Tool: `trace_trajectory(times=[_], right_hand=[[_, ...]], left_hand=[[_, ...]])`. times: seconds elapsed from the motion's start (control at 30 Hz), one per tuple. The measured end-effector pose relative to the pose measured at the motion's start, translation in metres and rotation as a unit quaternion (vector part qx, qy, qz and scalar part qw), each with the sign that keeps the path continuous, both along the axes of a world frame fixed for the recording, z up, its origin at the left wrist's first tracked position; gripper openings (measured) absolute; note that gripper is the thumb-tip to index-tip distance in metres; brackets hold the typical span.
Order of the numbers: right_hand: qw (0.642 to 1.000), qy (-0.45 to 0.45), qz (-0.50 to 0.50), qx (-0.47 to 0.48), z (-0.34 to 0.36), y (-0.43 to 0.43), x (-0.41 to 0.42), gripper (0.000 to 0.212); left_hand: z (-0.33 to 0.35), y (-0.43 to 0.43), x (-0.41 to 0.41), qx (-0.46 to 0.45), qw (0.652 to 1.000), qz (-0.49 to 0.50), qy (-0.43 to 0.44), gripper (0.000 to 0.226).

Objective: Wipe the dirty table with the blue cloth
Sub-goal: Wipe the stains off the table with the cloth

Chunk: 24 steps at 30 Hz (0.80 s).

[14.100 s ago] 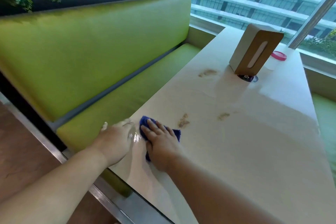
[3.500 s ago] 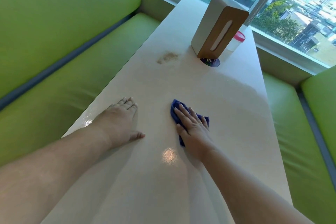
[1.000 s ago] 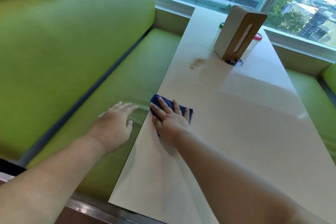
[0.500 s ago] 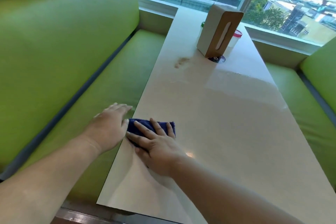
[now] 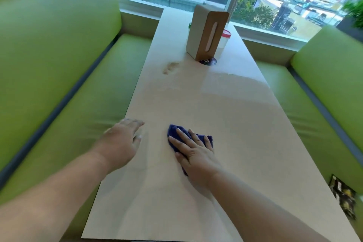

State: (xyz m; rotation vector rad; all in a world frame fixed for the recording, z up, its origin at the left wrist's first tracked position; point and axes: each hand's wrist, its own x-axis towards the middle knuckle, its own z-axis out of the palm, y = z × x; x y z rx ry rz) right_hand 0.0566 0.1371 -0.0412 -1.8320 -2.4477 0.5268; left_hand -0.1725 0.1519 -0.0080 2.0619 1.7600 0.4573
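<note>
The blue cloth (image 5: 172,131) has slid from the edge of the table (image 5: 235,124) to its middle, flat under the open right hand (image 5: 196,156), with the empty left hand (image 5: 120,143) open beside it, and the brown stain (image 5: 170,67) lies far ahead, nearer the cloth hand.

The long pale beige table (image 5: 225,124) bears a crumpled dark blue cloth (image 5: 173,131) near, a brown smear (image 5: 170,67) far left, an upright white-and-wood tissue box (image 5: 204,35) and a red-lidded jar (image 5: 225,35) beyond.

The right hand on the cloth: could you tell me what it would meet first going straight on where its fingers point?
Probably the brown stain, across bare table; the right hand aims left of the tissue box.
</note>
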Motion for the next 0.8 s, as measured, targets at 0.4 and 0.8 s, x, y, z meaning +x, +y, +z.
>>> trace_trajectory(times=[0.4,0.8], right_hand=[[0.998,-0.029,-0.056,-0.01,0.002,0.058,-0.005,0.047],[0.994,0.017,0.103,-0.01,0.004,-0.011,-0.01,0.07]], left_hand=[[-0.012,0.034,0.002,-0.017,0.995,0.087,-0.044,0.043],[-0.012,0.003,-0.03,-0.038,0.994,0.092,-0.049,0.041]])
